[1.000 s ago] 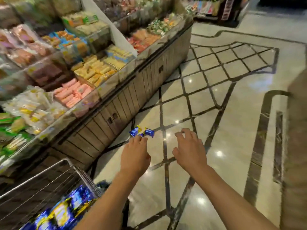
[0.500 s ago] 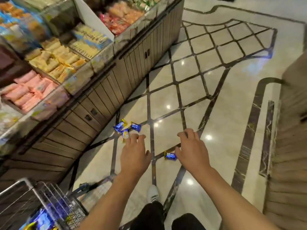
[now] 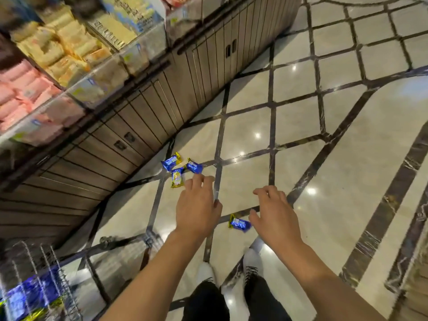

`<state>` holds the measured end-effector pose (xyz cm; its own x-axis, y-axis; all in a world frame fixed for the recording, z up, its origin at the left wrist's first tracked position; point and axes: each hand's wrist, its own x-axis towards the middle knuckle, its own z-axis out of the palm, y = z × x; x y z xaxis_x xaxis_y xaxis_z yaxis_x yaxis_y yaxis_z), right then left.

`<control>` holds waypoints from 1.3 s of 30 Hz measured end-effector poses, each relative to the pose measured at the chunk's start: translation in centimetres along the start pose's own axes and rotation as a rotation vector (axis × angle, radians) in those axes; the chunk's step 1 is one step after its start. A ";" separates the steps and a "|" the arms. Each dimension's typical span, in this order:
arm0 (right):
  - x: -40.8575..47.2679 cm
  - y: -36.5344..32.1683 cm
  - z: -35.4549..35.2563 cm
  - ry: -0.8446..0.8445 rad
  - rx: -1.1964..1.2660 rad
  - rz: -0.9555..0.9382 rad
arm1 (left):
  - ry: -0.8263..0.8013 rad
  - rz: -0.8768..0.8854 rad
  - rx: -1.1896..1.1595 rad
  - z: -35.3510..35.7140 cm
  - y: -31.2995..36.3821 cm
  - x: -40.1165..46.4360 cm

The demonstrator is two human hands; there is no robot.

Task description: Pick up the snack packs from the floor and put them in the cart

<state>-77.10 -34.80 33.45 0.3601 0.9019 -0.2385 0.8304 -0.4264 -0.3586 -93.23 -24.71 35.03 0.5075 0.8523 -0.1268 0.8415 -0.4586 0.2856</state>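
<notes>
**Four packs down, glossy floor underfoot**

Just beyond the loosely spread, empty fingers [image 3: 201, 179] of the left hand [image 3: 196, 209] lie three small blue-and-gold foil snack packs [image 3: 177, 169]. A fourth [image 3: 239, 224] sits beside the right hand's [image 3: 275, 218] open thumb. Slick foil may skid across the polished marble floor [image 3: 347, 158]. A wire cart [image 3: 46, 274], nothing between, waits behind the left wrist.

Left hand [image 3: 196, 208] and right hand [image 3: 275, 217] outstretched, palms down, fingers [image 3: 199, 179] seemingly loose, empty
</notes>
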 end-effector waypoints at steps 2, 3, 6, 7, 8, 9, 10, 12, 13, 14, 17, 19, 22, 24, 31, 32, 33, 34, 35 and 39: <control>1.9 2.2 3.1 -0.025 -0.009 -0.011 | -0.009 -0.009 -0.020 4.4 -0.5 1.3; 2.8 3.4 5.1 -0.040 -0.010 -0.011 | -0.021 -0.011 -0.026 6.9 -0.8 1.9; 5.6 7.5 13.0 -0.115 -0.021 -0.010 | -0.055 -0.040 -0.034 15.9 -2.5 3.3; 6.5 8.9 16.3 -0.151 -0.031 -0.016 | -0.062 -0.048 -0.040 19.2 -3.4 3.8; 7.4 10.2 19.7 -0.175 -0.042 -0.027 | -0.065 -0.046 -0.040 22.5 -4.5 4.4; 8.3 11.6 23.4 -0.195 -0.058 -0.042 | -0.067 -0.042 -0.039 25.9 -5.6 5.1; 9.3 12.9 27.1 -0.212 -0.074 -0.060 | -0.067 -0.039 -0.043 29.3 -7.0 5.8; 11.0 15.3 34.3 -0.231 -0.096 -0.093 | -0.061 -0.035 -0.068 36.0 -9.7 7.4; 11.9 16.4 37.7 -0.233 -0.098 -0.101 | -0.055 -0.036 -0.080 39.2 -11.2 8.3; 12.8 17.5 41.0 -0.243 -0.102 -0.111 | -0.050 -0.039 -0.088 42.4 -12.6 9.0; 15.0 20.4 49.9 -0.332 -0.174 -0.178 | -0.064 -0.031 -0.093 50.8 -16.2 10.7; 16.3 22.1 54.8 -0.421 -0.242 -0.222 | -0.075 0.022 -0.068 55.2 -18.2 11.5; 17.9 24.1 59.8 -0.498 -0.345 -0.294 | -0.073 0.058 -0.039 59.5 -20.4 12.6; 18.5 24.8 61.8 -0.497 -0.403 -0.332 | -0.055 0.056 -0.044 61.2 -21.1 13.3; 20.1 24.0 61.8 -0.462 -0.370 -0.292 | -0.057 0.017 -0.087 59.8 -20.8 14.3; 20.5 23.2 60.2 -0.435 -0.327 -0.288 | -0.052 -0.010 -0.103 58.3 -20.8 14.5; 20.9 22.1 57.6 -0.403 -0.285 -0.283 | -0.053 -0.047 -0.111 56.0 -20.6 14.7; 21.2 21.1 55.4 -0.369 -0.252 -0.285 | -0.049 -0.072 -0.108 54.4 -20.5 14.7; 21.4 19.8 52.7 -0.345 -0.221 -0.275 | -0.050 -0.096 -0.095 52.3 -20.1 14.6; 20.5 12.7 37.3 -0.264 -0.099 -0.257 | -0.018 -0.167 -0.115 38.7 -17.0 13.4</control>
<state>-74.99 -24.35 -9.63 0.0236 0.9243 -0.3810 0.9212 -0.1681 -0.3509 -93.59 -15.20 -8.34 0.3665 0.9090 -0.1983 0.8882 -0.2784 0.3654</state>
